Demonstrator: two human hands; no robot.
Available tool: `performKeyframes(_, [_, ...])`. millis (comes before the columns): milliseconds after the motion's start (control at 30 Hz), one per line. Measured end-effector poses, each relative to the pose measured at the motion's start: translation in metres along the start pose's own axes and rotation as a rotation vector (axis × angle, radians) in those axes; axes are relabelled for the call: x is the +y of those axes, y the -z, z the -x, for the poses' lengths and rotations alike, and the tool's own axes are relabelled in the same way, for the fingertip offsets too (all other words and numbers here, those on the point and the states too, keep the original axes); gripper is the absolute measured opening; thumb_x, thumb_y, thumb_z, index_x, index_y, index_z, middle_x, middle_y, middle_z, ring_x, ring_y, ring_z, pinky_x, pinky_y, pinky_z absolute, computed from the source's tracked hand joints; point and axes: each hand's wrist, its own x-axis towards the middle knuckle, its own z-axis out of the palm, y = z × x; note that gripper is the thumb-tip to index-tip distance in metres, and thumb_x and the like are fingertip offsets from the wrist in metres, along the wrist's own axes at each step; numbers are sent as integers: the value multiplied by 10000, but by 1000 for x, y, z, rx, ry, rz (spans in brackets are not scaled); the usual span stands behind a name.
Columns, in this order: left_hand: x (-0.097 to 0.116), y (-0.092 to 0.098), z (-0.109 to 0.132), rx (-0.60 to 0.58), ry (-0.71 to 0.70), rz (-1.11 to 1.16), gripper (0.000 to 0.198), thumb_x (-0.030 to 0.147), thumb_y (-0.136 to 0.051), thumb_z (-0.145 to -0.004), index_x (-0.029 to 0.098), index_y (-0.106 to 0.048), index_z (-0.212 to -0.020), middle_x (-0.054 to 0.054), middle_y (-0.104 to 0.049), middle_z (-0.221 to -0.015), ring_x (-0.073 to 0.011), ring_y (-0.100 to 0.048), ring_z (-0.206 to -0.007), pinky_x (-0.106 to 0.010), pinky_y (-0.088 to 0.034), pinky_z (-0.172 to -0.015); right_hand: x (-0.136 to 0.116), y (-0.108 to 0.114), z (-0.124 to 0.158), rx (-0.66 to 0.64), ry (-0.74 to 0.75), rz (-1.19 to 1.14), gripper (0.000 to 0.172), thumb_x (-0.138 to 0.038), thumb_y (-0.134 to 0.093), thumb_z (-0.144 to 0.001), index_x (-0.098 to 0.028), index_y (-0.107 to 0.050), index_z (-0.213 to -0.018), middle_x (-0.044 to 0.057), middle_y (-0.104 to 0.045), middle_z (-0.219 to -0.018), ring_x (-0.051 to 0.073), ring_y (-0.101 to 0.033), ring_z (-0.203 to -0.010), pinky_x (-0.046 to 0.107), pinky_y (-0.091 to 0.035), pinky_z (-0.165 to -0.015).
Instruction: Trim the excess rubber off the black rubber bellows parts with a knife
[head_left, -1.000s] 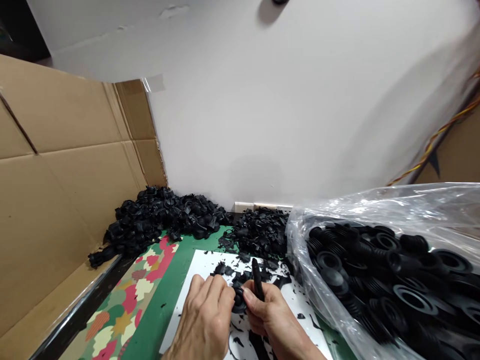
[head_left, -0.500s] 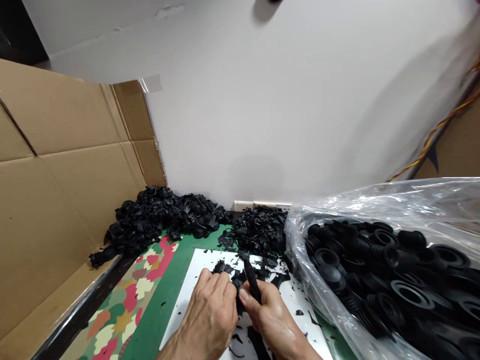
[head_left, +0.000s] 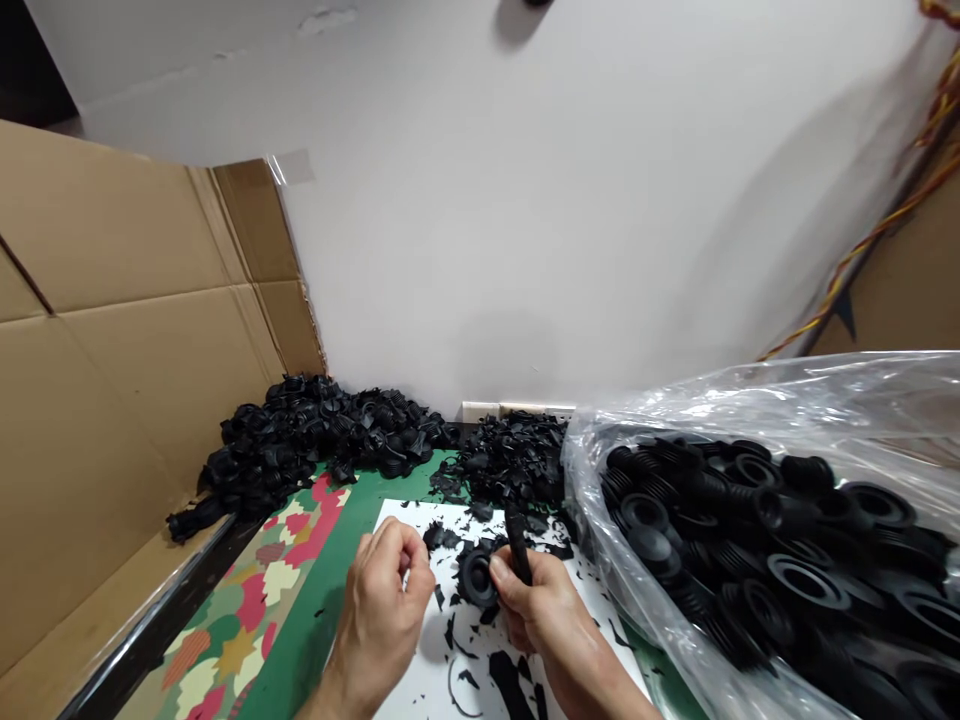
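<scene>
My right hand (head_left: 536, 600) is closed round a dark, stick-shaped tool (head_left: 517, 545) that stands up between thumb and fingers; I see no blade. At its thumb and fingertips, a round black rubber bellows (head_left: 478, 578) faces me with its ring-shaped opening. My left hand (head_left: 386, 590) is apart from the bellows, its fingers curled and the thumb near the index finger. Whatever it may pinch is hidden; a small black scrap (head_left: 439, 597) shows beside the thumb. Beneath both hands is a white board (head_left: 431, 660) strewn with black rubber trimmings (head_left: 465, 690).
At right, a clear plastic bag (head_left: 600, 500) holds many black rubber bellows (head_left: 750, 540). Piled parts (head_left: 315, 430) lie back left, and a heap of scraps (head_left: 514, 450) lies behind the board. Cardboard (head_left: 135, 320) stands at left, a white wall (head_left: 525, 220) behind.
My left hand has moved left, away from my right hand, and the bellows now shows at the right fingertips. The tool stands more upright. The view has shifted slightly.
</scene>
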Motion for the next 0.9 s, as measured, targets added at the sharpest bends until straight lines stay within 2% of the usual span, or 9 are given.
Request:
performKeyframes(133, [-7,1,-1,-66,307,213,359,381,-391,-871,237,-338,-546,48,-356,-504,-143,-372,-496,-261,-313,-482,-3,-3,5,-30,-11,-37,401,-467,-696,-634,-219,-386,-581,-137,-207,-435,38,-114,-409,209,-101,-405])
performKeyframes(233, [-6,-1,1,-60,338,337,267,323,-477,-827,217,-449,-583,43,-412,-542,-138,-402,-517,-249,-335,-488,-3,-3,6,-39,-13,-43,421,-473,-703,-632,-220,-372,-572,-137,-208,-433,37,-111,-410,211,-95,-408])
performKeyframes(333, [2,0,3,1,183,371,55,200,-521,-798,209,-564,-764,8,-544,-705,-157,-495,-626,-258,-404,-572,-2,-3,5,-37,-13,-40,421,-476,-707,-633,-218,-381,-573,-135,-217,-428,38,-114,-409,214,-93,-411])
performKeyframes(400, [10,3,6,-3,5,290,79,177,-523,-822,215,-590,-804,-4,-570,-747,-164,-519,-664,-273,-414,-616,-1,-2,4,-37,-6,-25,409,-483,-704,-632,-215,-399,-578,-132,-222,-422,40,-123,-404,219,-96,-413])
performKeyframes(467, [17,5,9,-65,-180,137,108,160,-529,-838,218,-614,-803,-5,-588,-718,-170,-523,-655,-287,-398,-620,1,-2,2,-33,-2,0,402,-492,-703,-621,-212,-418,-579,-129,-226,-413,41,-135,-396,224,-97,-415])
performKeyframes(533, [22,6,11,-96,-289,-33,150,132,-509,-847,210,-622,-785,-11,-602,-679,-178,-517,-626,-302,-376,-600,5,-2,-1,-30,12,22,400,-501,-706,-606,-207,-437,-578,-126,-227,-408,42,-146,-392,228,-101,-418])
performKeyframes(633, [24,4,12,-100,-302,-193,221,104,-439,-866,198,-606,-756,-28,-614,-671,-188,-507,-596,-315,-355,-575,10,-2,-4,-44,61,10,417,-526,-718,-579,-198,-461,-577,-125,-224,-418,40,-152,-398,225,-116,-419])
performKeyframes(767, [23,4,10,-145,-281,-232,229,92,-413,-878,192,-581,-759,-35,-622,-695,-196,-506,-602,-314,-345,-566,15,-2,-8,-125,83,-65,476,-593,-729,-539,-195,-475,-597,-130,-244,-409,37,-170,-382,215,-133,-400])
performKeyframes(900, [25,8,7,-184,-357,-295,244,56,-402,-869,182,-557,-729,-40,-591,-675,-199,-487,-596,-317,-322,-568,16,-1,-9,-156,102,-86,509,-624,-733,-528,-197,-466,-604,-126,-254,-414,39,-188,-385,213,-144,-397])
